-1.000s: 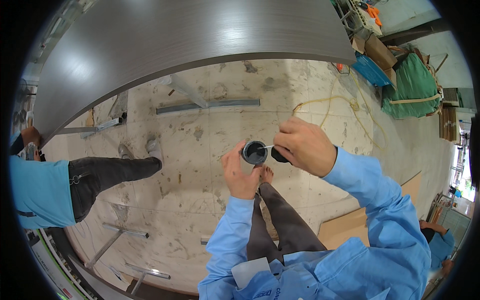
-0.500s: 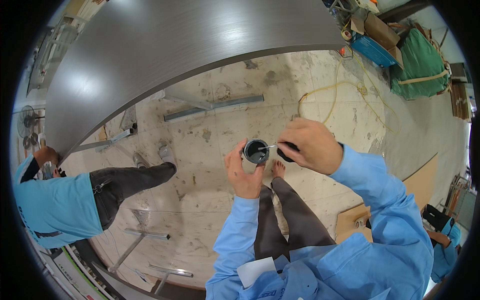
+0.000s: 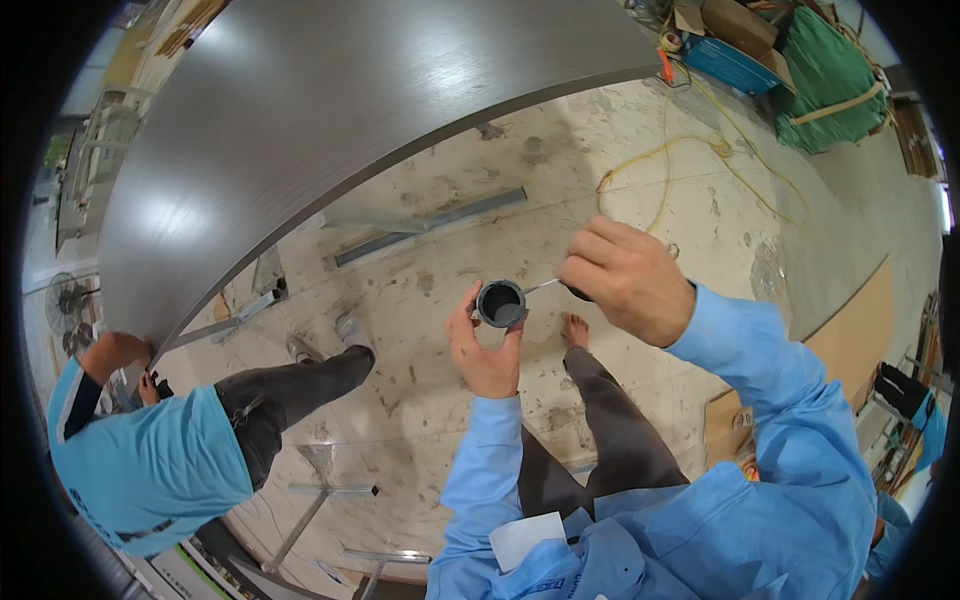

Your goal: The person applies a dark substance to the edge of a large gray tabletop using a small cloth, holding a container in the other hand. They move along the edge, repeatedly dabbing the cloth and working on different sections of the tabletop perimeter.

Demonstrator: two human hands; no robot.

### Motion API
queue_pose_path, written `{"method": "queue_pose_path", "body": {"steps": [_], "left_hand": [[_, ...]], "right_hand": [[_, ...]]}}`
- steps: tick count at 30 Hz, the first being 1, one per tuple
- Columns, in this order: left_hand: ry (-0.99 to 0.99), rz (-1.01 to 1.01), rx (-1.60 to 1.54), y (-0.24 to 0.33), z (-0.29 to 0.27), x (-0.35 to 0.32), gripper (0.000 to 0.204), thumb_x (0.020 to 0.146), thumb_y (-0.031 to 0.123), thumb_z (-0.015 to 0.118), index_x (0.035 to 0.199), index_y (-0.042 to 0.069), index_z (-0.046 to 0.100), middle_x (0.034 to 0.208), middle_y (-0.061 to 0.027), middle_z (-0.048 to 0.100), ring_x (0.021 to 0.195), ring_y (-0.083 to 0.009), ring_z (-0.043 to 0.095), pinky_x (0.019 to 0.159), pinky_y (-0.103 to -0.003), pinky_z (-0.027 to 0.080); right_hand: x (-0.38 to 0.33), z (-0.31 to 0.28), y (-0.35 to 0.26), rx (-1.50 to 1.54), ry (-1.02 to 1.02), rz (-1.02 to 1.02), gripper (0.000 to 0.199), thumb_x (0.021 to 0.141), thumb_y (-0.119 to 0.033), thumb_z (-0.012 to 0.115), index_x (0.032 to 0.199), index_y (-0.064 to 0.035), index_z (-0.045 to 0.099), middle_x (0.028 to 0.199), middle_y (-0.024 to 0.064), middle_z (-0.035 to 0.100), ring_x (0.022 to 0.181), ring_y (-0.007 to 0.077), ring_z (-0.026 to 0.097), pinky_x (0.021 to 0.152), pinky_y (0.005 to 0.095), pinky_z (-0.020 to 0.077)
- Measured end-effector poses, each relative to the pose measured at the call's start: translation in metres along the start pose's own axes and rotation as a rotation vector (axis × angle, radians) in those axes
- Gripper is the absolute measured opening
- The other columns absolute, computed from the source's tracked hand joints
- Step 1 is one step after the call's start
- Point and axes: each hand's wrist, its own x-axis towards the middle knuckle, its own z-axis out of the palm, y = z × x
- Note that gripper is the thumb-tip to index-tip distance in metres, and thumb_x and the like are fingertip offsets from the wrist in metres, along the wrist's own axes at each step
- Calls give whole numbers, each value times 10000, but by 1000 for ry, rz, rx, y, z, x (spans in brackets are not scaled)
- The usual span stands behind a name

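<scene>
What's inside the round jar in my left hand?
The jar shows a dark inside with a smooth grey patch toward the lower right, apparently liquid. The bottom looks covered, so the depth and anything submerged can't be seen.

Jar (image 3: 500,283) in L hand (image 3: 487,358): smooth rim. Sheet (image 3: 845,335) R of R hand (image 3: 628,285): matt cardbd. Tabletop (image 3: 330,110) beyond both: smooth, semi-gloss wood-grain. Bar (image 3: 431,227) past L hand: dull metal. Flr (image 3: 420,415) below: scuffed.

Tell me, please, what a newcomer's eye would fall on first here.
Probably the broad dark grey panel, shining across the upper left and top. Then the small dark pot in the left grip, near the middle, and the green bundle at upper right.
</scene>
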Motion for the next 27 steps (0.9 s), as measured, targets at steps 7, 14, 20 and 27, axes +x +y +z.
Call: {"method": "queue_pose_path", "body": {"steps": [7,14,20,27], "left_hand": [[1,-27,-40,-37,-27,12,695,763,132,945,1391,78,653,1346,-117,686,1146,-297,630,929,-387,516],[-79,-45,59,-65,-109,-1,637,759,63,925,1340,59,665,1319,-126,693,1182,-272,665,1010,-396,518],[-89,-62,20,-84,-149,-31,711,720,88,943,1366,43,650,1343,-141,679,1188,-325,640,997,-405,514],[-80,-169,-32,-89,-157,-47,702,726,92,951,1353,22,642,1350,-149,666,1222,-316,636,1048,-403,506]], "right_hand": [[-12,48,-13,32,78,155,189,811,-105,764,993,-75,724,948,88,668,926,280,637,754,395,541],[52,99,27,381,725,808,160,950,-144,792,1024,-3,773,931,100,783,891,163,712,835,309,551],[80,123,84,445,1005,902,189,975,-165,791,1036,12,766,935,62,778,892,122,679,839,283,542],[87,144,73,457,892,812,200,968,-213,782,1049,-31,777,910,112,786,842,185,724,822,338,562]]}}
